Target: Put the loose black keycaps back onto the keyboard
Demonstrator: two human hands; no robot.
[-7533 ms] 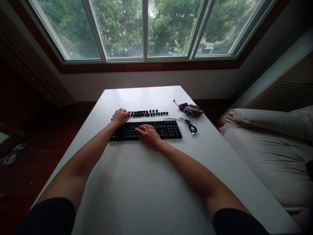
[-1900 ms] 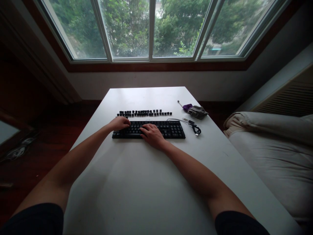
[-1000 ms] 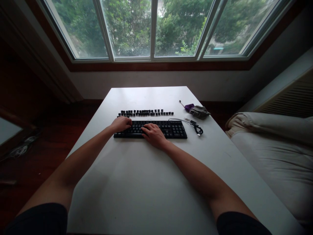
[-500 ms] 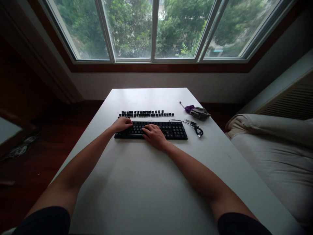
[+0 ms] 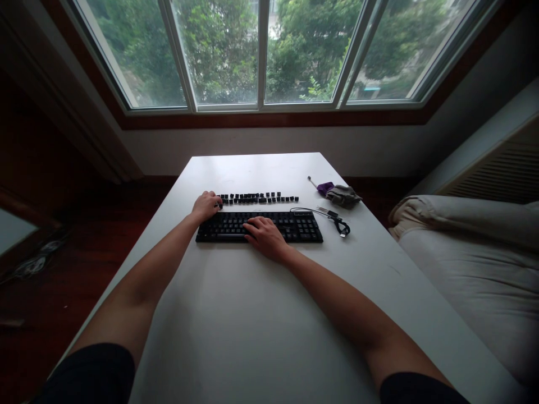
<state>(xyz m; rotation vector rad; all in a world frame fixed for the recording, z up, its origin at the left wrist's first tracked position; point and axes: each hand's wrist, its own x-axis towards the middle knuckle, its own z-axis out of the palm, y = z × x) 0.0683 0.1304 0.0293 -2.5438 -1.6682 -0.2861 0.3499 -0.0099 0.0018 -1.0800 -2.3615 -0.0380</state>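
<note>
A black keyboard [image 5: 227, 230] lies flat on the white table. My right hand [image 5: 265, 238] rests over its middle, fingers spread on the keys and holding nothing. Behind the keyboard, loose black keycaps [image 5: 261, 198] stand in two rows. My left hand [image 5: 205, 206] is at the left end of these rows, beyond the keyboard's upper left corner. Its fingertips are closed around a small dark keycap [image 5: 219, 206], partly hidden by the fingers. The hand covers the leftmost part of the rows.
On the right of the white table [image 5: 252, 314] are a coiled black cable [image 5: 342, 228], a purple cloth [image 5: 325, 188], a grey cloth [image 5: 343, 196] and a thin brush-like stick [image 5: 312, 182]. A pale cushioned seat [image 5: 467, 264] stands beyond the right edge.
My left hand has moved from the keyboard's upper left keys away from me and slightly left, to the keycap rows. My right hand stays on the keyboard. The view has shifted slightly.
</note>
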